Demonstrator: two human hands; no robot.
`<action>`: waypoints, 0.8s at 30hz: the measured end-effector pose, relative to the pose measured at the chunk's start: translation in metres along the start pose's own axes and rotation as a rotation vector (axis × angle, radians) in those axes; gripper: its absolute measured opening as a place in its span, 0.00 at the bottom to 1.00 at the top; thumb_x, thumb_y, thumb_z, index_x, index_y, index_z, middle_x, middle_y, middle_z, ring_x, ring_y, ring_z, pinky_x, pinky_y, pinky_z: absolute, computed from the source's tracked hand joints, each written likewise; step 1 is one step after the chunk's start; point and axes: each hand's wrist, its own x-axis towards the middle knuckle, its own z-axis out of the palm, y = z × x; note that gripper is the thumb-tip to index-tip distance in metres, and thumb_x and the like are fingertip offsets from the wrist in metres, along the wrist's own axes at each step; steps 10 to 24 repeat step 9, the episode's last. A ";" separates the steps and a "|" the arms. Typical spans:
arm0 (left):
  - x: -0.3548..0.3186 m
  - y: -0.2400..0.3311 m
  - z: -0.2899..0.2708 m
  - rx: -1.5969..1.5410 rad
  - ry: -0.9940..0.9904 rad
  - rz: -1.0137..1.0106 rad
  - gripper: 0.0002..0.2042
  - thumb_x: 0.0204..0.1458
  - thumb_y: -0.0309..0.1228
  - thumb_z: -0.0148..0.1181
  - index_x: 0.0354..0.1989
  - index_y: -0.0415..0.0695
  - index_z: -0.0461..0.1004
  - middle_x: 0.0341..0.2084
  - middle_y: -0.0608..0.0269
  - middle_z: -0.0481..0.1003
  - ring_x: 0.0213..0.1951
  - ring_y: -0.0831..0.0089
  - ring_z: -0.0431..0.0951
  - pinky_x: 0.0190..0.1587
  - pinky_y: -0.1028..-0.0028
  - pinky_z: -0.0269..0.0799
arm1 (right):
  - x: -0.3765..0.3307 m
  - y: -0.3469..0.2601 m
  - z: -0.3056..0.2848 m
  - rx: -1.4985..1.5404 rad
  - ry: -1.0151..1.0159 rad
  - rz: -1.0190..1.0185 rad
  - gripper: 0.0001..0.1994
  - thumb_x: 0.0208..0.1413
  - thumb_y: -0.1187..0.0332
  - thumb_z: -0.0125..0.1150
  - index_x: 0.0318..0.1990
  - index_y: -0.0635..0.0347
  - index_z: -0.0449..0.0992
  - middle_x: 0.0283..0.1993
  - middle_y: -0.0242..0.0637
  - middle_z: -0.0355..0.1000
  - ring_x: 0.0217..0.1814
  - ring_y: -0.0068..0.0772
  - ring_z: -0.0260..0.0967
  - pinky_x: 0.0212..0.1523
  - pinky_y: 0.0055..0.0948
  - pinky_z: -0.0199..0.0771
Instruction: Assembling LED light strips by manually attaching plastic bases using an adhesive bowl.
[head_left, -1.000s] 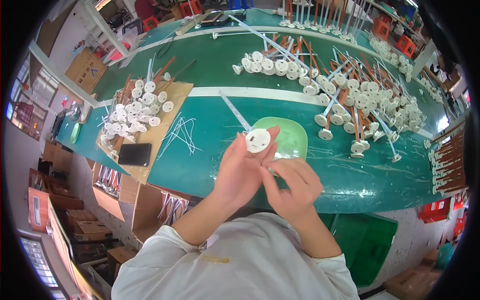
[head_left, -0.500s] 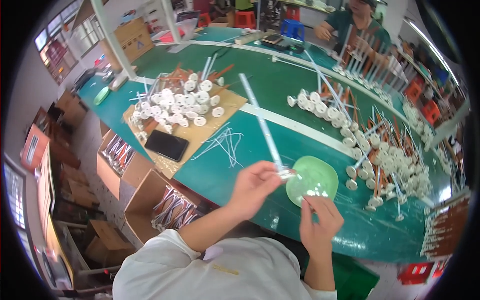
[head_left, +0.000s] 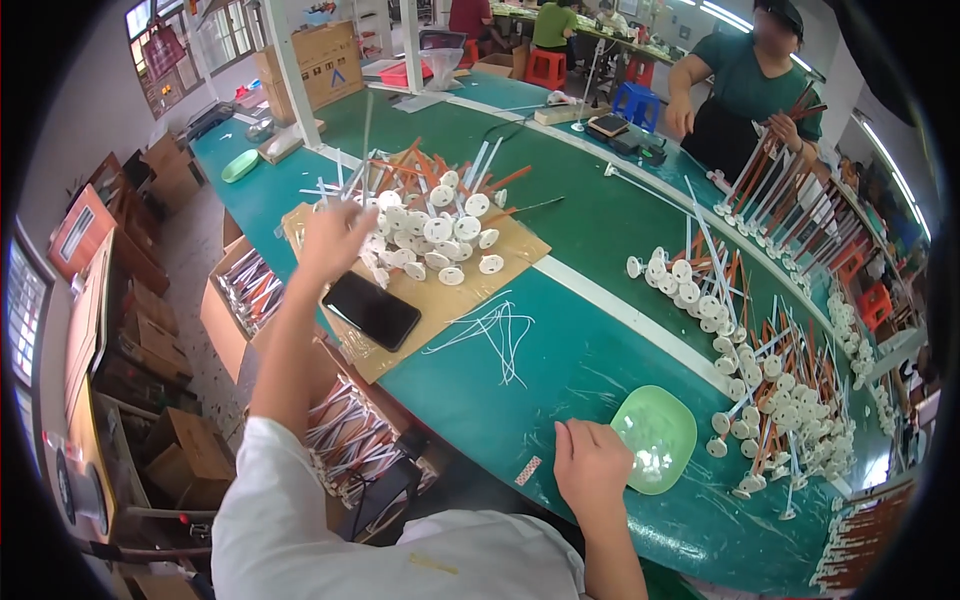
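My left hand [head_left: 338, 238] reaches to the left edge of a pile of white discs on strips [head_left: 437, 230], its fingers closed. Up from those fingers rises a long pale strip [head_left: 368, 140], blurred; its lower end is hidden by the hand and the pile. Just left of a green bowl [head_left: 685, 415] holding small shiny clear pieces, my right hand [head_left: 592, 462] is curled over the green table [head_left: 470, 405]. Whatever its fingers hold is hidden. A small red-and-white patterned strip [head_left: 527, 471] lies beside it.
A black phone [head_left: 372, 312] rests on brown cardboard [head_left: 515, 243], with thin white ties [head_left: 500, 335] to its right. More disc-ended strips [head_left: 790, 400] crowd the right side. Cartons of strips [head_left: 360, 435] stand below the table's left edge. A co-worker [head_left: 745, 85] stands across the table.
My left hand has moved from beside the bowl up and left to the pile, with the strip. My right hand has drawn back from over the bowl to its left side. The view has shifted.
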 end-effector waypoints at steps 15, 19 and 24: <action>0.074 -0.033 0.029 0.224 -0.067 0.034 0.20 0.51 0.45 0.57 0.39 0.39 0.79 0.28 0.43 0.78 0.36 0.45 0.78 0.45 0.57 0.72 | -0.044 0.019 -0.044 0.126 0.059 0.160 0.10 0.43 0.74 0.69 0.34 0.61 0.78 0.30 0.40 0.76 0.29 0.34 0.75 0.28 0.29 0.75; 0.074 -0.033 0.029 0.224 -0.067 0.034 0.20 0.51 0.45 0.57 0.39 0.39 0.79 0.28 0.43 0.78 0.36 0.45 0.78 0.45 0.57 0.72 | -0.044 0.019 -0.044 0.126 0.059 0.160 0.10 0.43 0.74 0.69 0.34 0.61 0.78 0.30 0.40 0.76 0.29 0.34 0.75 0.28 0.29 0.75; 0.074 -0.033 0.029 0.224 -0.067 0.034 0.20 0.51 0.45 0.57 0.39 0.39 0.79 0.28 0.43 0.78 0.36 0.45 0.78 0.45 0.57 0.72 | -0.044 0.019 -0.044 0.126 0.059 0.160 0.10 0.43 0.74 0.69 0.34 0.61 0.78 0.30 0.40 0.76 0.29 0.34 0.75 0.28 0.29 0.75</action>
